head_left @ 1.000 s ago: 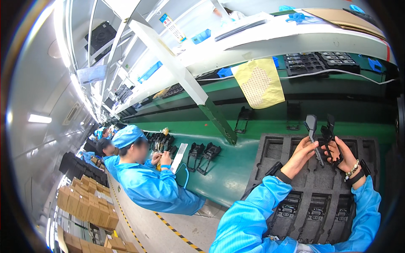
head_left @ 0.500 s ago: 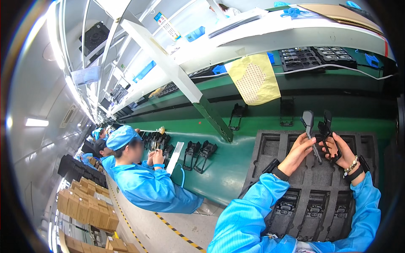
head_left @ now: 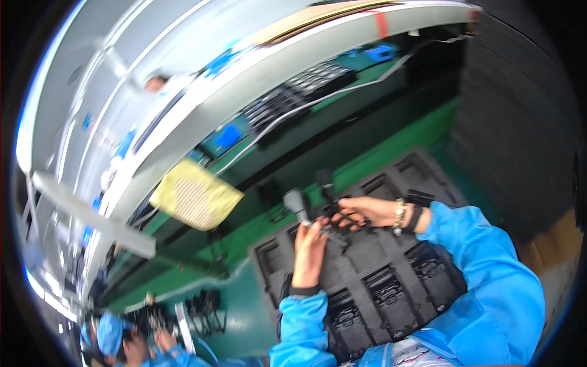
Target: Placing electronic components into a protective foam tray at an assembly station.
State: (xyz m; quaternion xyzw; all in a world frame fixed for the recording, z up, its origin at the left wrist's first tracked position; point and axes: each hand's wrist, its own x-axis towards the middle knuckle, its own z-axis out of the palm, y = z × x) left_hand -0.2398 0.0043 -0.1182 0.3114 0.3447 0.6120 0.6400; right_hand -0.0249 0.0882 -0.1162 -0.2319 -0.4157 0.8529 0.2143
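Observation:
My left hand point(head_left: 310, 248) is closed on a slim plastic part with a rounded grey head point(head_left: 295, 200), held up at a tilt. Close beside it, my right hand point(head_left: 373, 211) grips a black frame-like plastic part point(head_left: 326, 180); motion blur hides its finer detail. Whether the two parts touch, I cannot tell. Both hands are above a dark grey foam tray point(head_left: 361, 260) with rows of recesses. Black frame-like parts point(head_left: 388, 292) lie in the recesses nearest me, while several far recesses hold nothing visible.
The tray rests on a green bench point(head_left: 241, 281). Beyond it, a yellow sheet point(head_left: 195, 199) hangs from a shelf holding black parts trays point(head_left: 278, 107) and a white cable point(head_left: 330, 92). A dark grey panel point(head_left: 520, 122) stands at right. A co-worker in a blue cap point(head_left: 110, 333) is at lower left.
The view has swung to the right and tilted, so the bench and tray appear slanted and the co-worker sits lower. Both hands still hold their parts, which remain close together.

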